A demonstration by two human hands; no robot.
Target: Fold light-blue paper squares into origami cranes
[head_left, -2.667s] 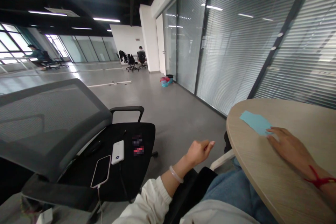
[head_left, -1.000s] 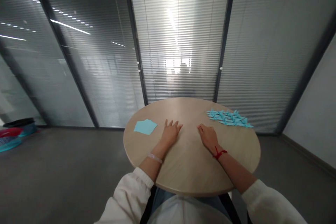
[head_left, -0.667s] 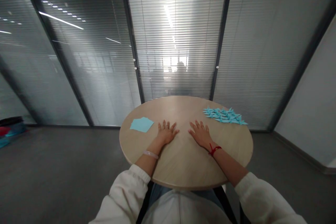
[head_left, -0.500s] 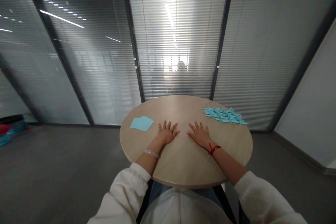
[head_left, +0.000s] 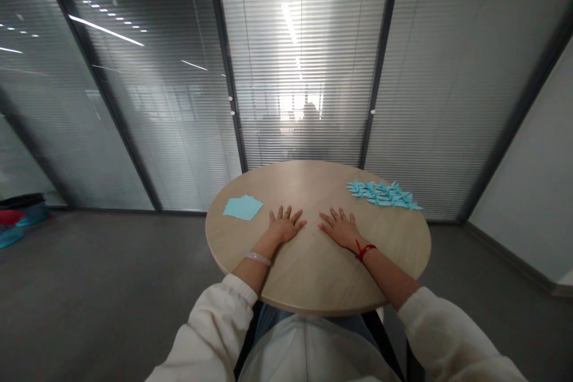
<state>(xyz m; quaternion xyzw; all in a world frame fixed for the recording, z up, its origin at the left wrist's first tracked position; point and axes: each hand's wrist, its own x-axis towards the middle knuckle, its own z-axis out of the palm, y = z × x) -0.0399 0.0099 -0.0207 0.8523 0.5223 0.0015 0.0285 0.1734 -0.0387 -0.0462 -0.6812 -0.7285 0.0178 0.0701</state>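
My left hand lies flat on the round wooden table, palm down and fingers spread, holding nothing. Just to its left are light-blue sheets of paper, overlapping in a small pile. My right hand also rests palm down with its fingers apart and nothing in it. Beyond it, toward the far right edge, sit several light-blue folded paper cranes packed close together in rows. Neither hand touches the paper or the cranes.
Behind the table stands a glass partition with blinds and dark frames. Dark bags or bins with red and blue parts are on the floor at far left. A white wall rises on the right.
Both hands stay in place on the table. The view has shifted very slightly; the paper and the cranes have not moved on the table.
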